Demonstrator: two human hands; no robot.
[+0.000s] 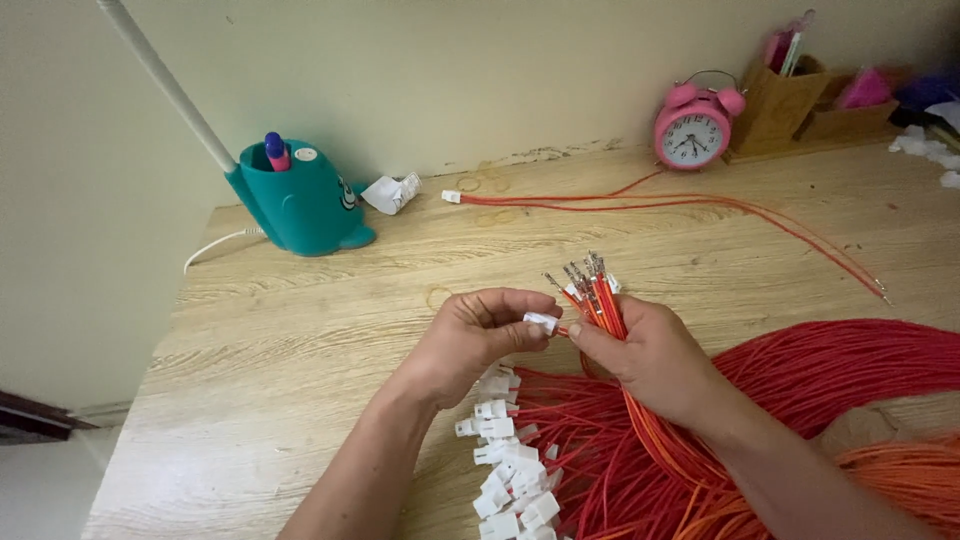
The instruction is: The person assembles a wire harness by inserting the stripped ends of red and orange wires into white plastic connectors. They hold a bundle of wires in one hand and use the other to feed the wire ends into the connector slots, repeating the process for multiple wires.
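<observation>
— Two hands meet over the wooden table (300,330), yes?
— Yes. The left hand (470,345) pinches a small white connector (541,321) between thumb and fingertips; the right hand (650,355) is clenched round a bundle of red wires (605,305), metal tips pointing up (they fan out a little).
— And the connector touches a wire?
— It sits right at one wire's end, just beside the right thumb.
— Around them?
— A pile of white connectors (510,470) lies below the hands, a teal lamp base (295,200) far left, a pink alarm clock (695,125) at the wall.
</observation>
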